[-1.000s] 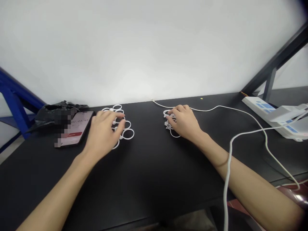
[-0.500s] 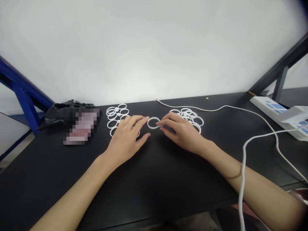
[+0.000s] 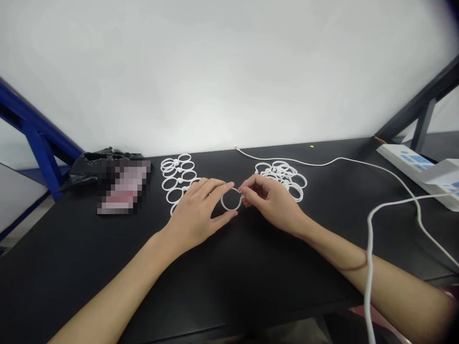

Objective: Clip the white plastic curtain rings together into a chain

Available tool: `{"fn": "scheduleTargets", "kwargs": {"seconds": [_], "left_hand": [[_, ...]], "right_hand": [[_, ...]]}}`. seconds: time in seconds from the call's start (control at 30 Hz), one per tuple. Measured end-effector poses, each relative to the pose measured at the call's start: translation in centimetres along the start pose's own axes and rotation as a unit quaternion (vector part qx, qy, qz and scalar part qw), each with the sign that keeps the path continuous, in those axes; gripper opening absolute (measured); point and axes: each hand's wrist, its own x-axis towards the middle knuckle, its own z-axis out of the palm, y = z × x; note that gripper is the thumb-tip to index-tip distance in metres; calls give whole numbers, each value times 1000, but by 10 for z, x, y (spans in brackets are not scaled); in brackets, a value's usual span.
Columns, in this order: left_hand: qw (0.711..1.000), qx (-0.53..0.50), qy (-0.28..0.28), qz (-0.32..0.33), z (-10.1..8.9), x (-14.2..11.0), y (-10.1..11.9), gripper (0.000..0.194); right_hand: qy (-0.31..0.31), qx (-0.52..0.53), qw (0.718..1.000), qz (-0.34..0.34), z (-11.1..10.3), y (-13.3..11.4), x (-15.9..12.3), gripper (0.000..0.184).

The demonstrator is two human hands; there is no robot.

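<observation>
Between my two hands I hold one white plastic ring (image 3: 231,199) just above the black table (image 3: 229,282). My left hand (image 3: 201,210) pinches its left side with forefinger and thumb. Its right side is pinched by the fingertips of my right hand (image 3: 272,203). A pile of several white rings (image 3: 177,179) lies behind my left hand. Another pile of white rings (image 3: 287,177) lies behind my right hand.
A phone (image 3: 122,191) lies at the left beside a black plastic bag (image 3: 91,162). A white cable (image 3: 358,165) runs along the back and hangs over my right forearm. A white power strip (image 3: 416,169) sits at the right. Blue frame (image 3: 36,143) stands at the left.
My hands left the two ring piles and came together at the middle. They now hold one ring between them, drawn nearer to me.
</observation>
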Motion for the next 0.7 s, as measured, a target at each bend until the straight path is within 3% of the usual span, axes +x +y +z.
{"fn": "scheduleTargets", "kwargs": {"seconds": [0.1,0.2,0.33,0.7], "left_hand": [[1000,-2,-8,-3,0,1,0,41],[1000,0,-10,-15,-3,1,0,39],[999,-8,-7,-36,-6,1,-1,38],[997,-44,-19,-59,-6,0,1,36]], "right_hand": [[11,-34,999,-36,0,0,-2,16],[27,-98,986,-133,-1,0,-3,14],[-3,-133,965,-226,-2,1,-5,24],[9,-140,964,-227,0,5,-4,17]]}}
